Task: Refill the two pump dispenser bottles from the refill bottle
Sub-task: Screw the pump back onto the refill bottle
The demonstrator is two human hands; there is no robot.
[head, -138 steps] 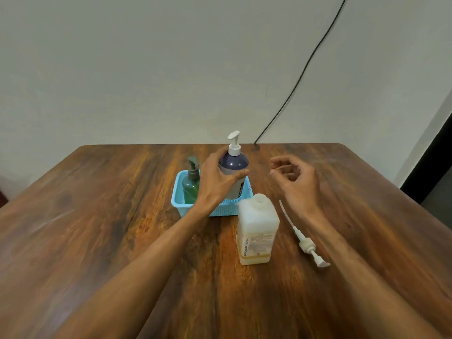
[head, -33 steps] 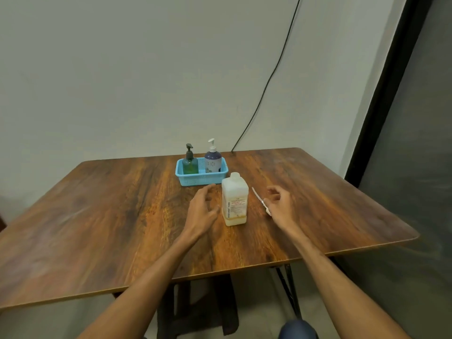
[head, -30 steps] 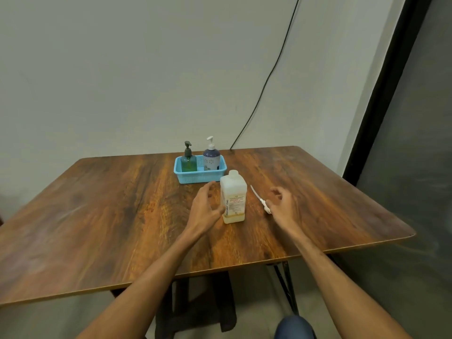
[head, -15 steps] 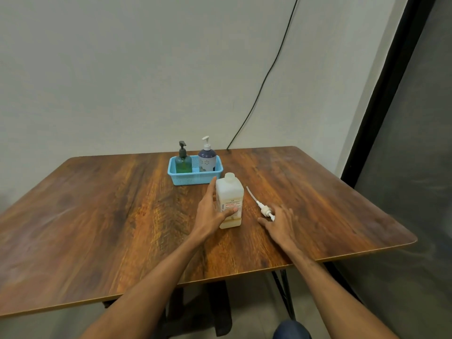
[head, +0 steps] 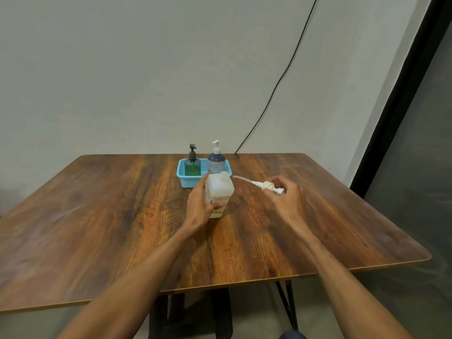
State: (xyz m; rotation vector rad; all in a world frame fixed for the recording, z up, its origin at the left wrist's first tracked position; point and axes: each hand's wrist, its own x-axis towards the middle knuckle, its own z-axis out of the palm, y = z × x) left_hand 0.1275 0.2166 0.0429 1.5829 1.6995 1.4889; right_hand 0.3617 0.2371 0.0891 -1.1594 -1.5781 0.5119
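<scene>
The table (head: 97, 216) is wood-grained, the basket (head: 187, 184) blue, the refill bottle (head: 220, 190) cream.

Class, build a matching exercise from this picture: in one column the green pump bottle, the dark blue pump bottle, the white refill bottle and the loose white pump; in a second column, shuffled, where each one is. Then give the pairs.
Things
1. green pump bottle
2. dark blue pump bottle
3. white refill bottle
4. loose white pump

Places
A. gripped by the left hand
B. right side of the blue basket
C. held in the right hand
D. left side of the blue basket

Pairs: 1-D, 2-B, 3-A, 4-C
</scene>
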